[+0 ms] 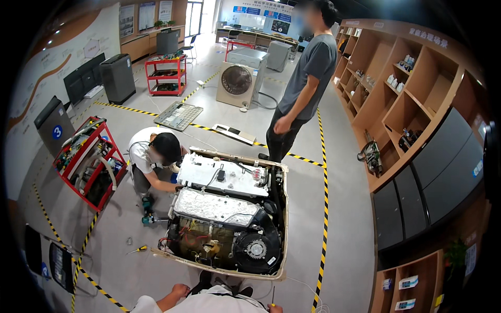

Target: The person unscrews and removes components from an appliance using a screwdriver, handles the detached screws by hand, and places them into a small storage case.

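An opened appliance [227, 214] lies on the floor in front of me, its cream casing framing a black fan, wiring, a foil-wrapped block and a white top unit. My left hand [180, 290] sits low, near the casing's front left corner, fingers curled with nothing seen in it. Only the top of my right hand [275, 309] shows at the lower edge, closed around a thin tool [272, 296] that points up. At the appliance's far left side a person in a white shirt [156, 156] crouches with a hand on it.
Another person [308, 78] stands beyond the appliance. A teal drill [148, 219] and a yellow screwdriver [138, 250] lie on the floor at left. Nearby are a red cart [88, 161], a grey panel [178, 116], a front-loading washer [237, 83], wooden shelves [407, 99] and yellow-black floor tape [324, 208].
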A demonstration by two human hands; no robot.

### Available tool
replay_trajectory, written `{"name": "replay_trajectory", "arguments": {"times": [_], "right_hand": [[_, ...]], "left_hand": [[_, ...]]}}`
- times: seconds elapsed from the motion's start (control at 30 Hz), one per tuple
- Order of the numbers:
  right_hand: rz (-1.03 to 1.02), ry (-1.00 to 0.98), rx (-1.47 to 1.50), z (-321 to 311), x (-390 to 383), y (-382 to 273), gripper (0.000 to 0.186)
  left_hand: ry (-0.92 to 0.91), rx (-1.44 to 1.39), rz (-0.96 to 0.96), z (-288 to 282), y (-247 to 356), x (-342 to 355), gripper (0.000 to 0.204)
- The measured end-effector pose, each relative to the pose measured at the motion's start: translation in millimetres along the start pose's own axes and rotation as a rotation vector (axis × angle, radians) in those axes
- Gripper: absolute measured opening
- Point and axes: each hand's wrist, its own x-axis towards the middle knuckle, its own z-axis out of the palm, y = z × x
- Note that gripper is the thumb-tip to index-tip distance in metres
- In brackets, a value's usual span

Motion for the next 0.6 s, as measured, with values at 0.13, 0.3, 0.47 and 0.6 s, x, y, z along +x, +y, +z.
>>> {"name": "replay_trajectory", "arguments": {"times": [0.13, 0.3, 0.47, 0.6], "right_hand": [[-0.026, 0.03, -0.042, 9, 23, 6, 0.035], [-0.05, 0.067, -0.055, 17, 49, 31, 0.029], [0.004, 0.116, -0.022, 16, 60, 51, 0.032], [-0.052, 0.01, -0.189, 12, 38, 40, 0.035]], "left_hand": [[-0.014, -0.061, -0.024, 1, -14, 20, 0.027], [-0.015, -0.145, -0.046, -3, -16, 26, 0.045], [-0.006, -0.172, -0.101, 0, -9, 25, 0.053], [0.027, -0.066, -0.09, -2, 1, 6, 0.049]]}}
